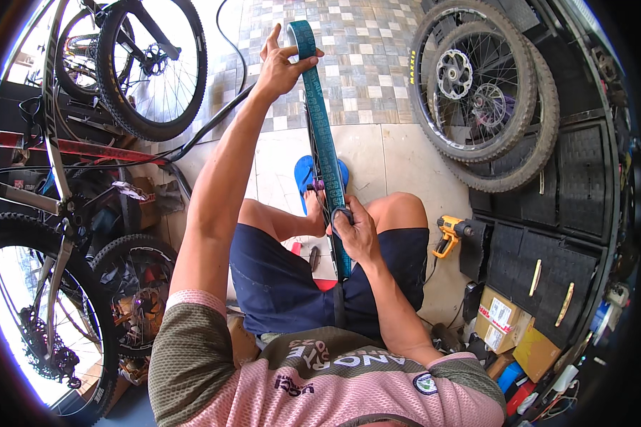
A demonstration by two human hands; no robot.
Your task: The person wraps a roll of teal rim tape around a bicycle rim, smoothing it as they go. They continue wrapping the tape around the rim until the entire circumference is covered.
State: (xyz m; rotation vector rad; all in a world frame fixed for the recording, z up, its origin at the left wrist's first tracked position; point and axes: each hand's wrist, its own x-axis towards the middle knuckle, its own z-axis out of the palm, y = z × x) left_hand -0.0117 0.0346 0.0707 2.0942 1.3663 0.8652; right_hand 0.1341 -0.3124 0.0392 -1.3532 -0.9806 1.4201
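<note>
A bicycle wheel with no tyre stands upright between my knees, seen nearly edge-on. Its rim (pixel 323 135) shows a teal patterned surface along the outer face, and a purple hub (pixel 315 185) with thin spokes peeks out at its left side. My left hand (pixel 279 70) reaches to the far top of the rim and grips it between thumb and fingers, one finger sticking up. Closer to my body, my right hand (pixel 360 233) is closed round a dark cloth (pixel 340 215) pressed against the rim. The wheel's lowest part is hidden between my legs.
A yellow heat gun (pixel 450 236) lies on the floor right of my knee. Two bicycle wheels (pixel 470 85) lean on black cabinets (pixel 577 178) at the right. Bicycles and a mounted wheel (pixel 153 67) crowd the left. A cardboard box (pixel 502 320) sits near right.
</note>
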